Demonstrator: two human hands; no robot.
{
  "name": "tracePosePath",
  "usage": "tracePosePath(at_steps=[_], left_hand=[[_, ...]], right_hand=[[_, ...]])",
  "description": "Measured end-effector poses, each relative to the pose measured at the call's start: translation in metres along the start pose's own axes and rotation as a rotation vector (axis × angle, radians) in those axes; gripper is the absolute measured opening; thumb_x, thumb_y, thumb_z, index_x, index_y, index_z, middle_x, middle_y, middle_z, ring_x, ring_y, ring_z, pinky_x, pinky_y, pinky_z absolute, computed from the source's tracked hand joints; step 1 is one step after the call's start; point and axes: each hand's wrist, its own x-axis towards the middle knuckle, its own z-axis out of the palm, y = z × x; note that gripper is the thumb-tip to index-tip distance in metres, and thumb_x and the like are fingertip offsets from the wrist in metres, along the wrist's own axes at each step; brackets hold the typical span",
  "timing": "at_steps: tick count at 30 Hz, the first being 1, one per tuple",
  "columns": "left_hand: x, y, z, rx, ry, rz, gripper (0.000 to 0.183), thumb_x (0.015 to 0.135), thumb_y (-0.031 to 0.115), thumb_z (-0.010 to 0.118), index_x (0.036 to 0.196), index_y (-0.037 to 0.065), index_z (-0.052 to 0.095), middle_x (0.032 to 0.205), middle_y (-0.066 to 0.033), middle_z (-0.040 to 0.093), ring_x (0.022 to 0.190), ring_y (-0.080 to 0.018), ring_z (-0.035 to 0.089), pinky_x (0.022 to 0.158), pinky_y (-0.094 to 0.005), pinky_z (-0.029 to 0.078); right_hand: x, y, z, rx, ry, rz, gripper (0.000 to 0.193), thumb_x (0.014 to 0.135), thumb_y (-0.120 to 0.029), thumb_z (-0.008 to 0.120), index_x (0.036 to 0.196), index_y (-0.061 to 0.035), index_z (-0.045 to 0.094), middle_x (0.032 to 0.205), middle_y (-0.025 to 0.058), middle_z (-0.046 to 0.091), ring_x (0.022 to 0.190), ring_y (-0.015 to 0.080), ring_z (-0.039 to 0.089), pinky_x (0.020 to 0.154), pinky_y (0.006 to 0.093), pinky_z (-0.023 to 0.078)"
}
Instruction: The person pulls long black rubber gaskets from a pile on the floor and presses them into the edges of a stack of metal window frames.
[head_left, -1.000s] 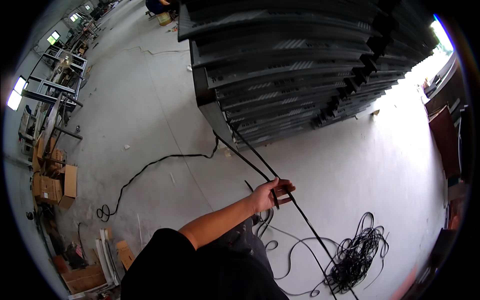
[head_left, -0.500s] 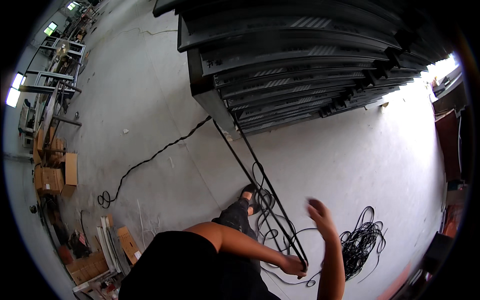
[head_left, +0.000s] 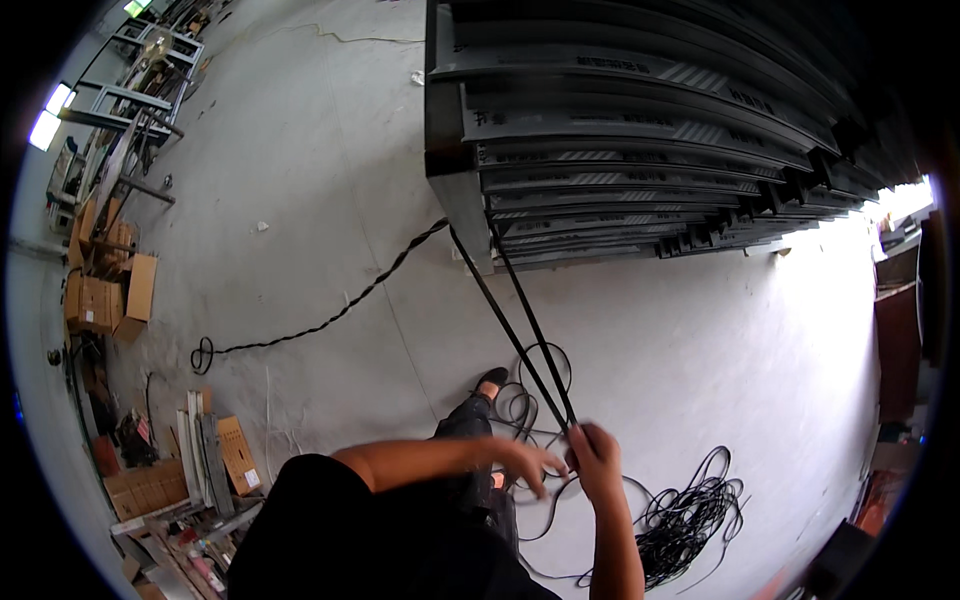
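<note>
Two taut lengths of black strap (head_left: 527,342) run from the end of a tall stack of long dark-grey panels (head_left: 640,155) down to my right hand (head_left: 595,457). Its fingers are closed around the strap where the two lengths meet. Close beside it on the left, my left hand (head_left: 528,464) has its fingers apart and slightly blurred, with nothing seen in them. Loose loops of the strap lie on the floor around my feet, and a tangled black strap pile (head_left: 685,535) lies right of my right forearm.
A twisted strap length (head_left: 345,312) stretches left across the concrete floor from the stack. Cardboard boxes (head_left: 100,302) and upright boards (head_left: 205,455) line the left wall. Metal frames (head_left: 125,97) stand farther back. Dark furniture-like pieces (head_left: 897,350) stand at the right.
My left hand has let go of the strap and opened. My right hand, free before, has come in and closed on it. The stack now appears farther right in view.
</note>
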Motion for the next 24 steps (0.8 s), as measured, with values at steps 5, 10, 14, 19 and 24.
tracePosePath(at_steps=[5, 10, 14, 19, 24], left_hand=[[-0.102, 0.05, -0.113, -1.206, 0.504, 0.339, 0.042, 0.091, 0.041, 0.047, 0.119, 0.009, 0.048, 0.123, -0.0144, 0.052, 0.118, -0.0282, 0.047, 0.099, -0.0427, 0.037], [-0.087, 0.079, -0.15, -1.263, 0.946, 0.459, 0.055, 0.089, 0.051, 0.044, 0.105, -0.002, 0.049, 0.114, -0.0206, 0.056, 0.109, -0.0311, 0.054, 0.091, -0.0468, 0.045], [-0.053, 0.044, -0.163, -1.339, 1.101, 0.521, 0.056, 0.089, 0.049, 0.044, 0.097, -0.006, 0.052, 0.105, -0.0202, 0.059, 0.094, -0.0298, 0.06, 0.083, -0.0425, 0.05], [-0.016, 0.014, -0.128, -1.373, 1.197, 0.377, 0.04, 0.094, 0.039, 0.04, 0.085, 0.002, 0.053, 0.062, -0.0024, 0.053, 0.06, -0.0184, 0.056, 0.053, -0.0352, 0.049], [0.05, 0.012, 0.05, -0.669, 1.361, 0.19, 0.042, 0.094, 0.042, 0.04, 0.073, 0.007, 0.051, 0.05, 0.0, 0.044, 0.039, -0.0136, 0.043, 0.04, -0.0288, 0.037]], right_hand=[[-0.144, 0.019, -0.041, 0.062, 0.011, 0.005, 0.027, 0.09, -0.019, 0.052, 0.068, -0.0037, 0.051, 0.051, -0.002, 0.044, 0.045, 0.0053, 0.039, 0.042, 0.0208, 0.03], [-0.285, 0.039, -0.089, -0.031, 0.048, -0.003, 0.022, 0.091, -0.014, 0.05, 0.078, 0.0005, 0.059, 0.054, -0.0033, 0.042, 0.048, 0.0049, 0.037, 0.044, 0.0218, 0.028], [-0.415, 0.095, -0.14, -0.052, 0.145, 0.087, 0.018, 0.09, -0.012, 0.051, 0.079, 0.0003, 0.059, 0.055, -0.0022, 0.043, 0.048, 0.0059, 0.037, 0.044, 0.0226, 0.029], [-0.566, 0.291, -0.183, 0.265, 0.488, 0.263, 0.017, 0.09, -0.017, 0.053, 0.095, -0.001, 0.056, 0.072, 0.0013, 0.053, 0.058, 0.0081, 0.043, 0.05, 0.0209, 0.035], [-0.528, 0.367, -0.21, 0.422, 0.717, 0.449, 0.024, 0.089, -0.03, 0.056, 0.082, -0.0069, 0.057, 0.065, -0.0038, 0.046, 0.057, 0.005, 0.039, 0.046, 0.0182, 0.03]])
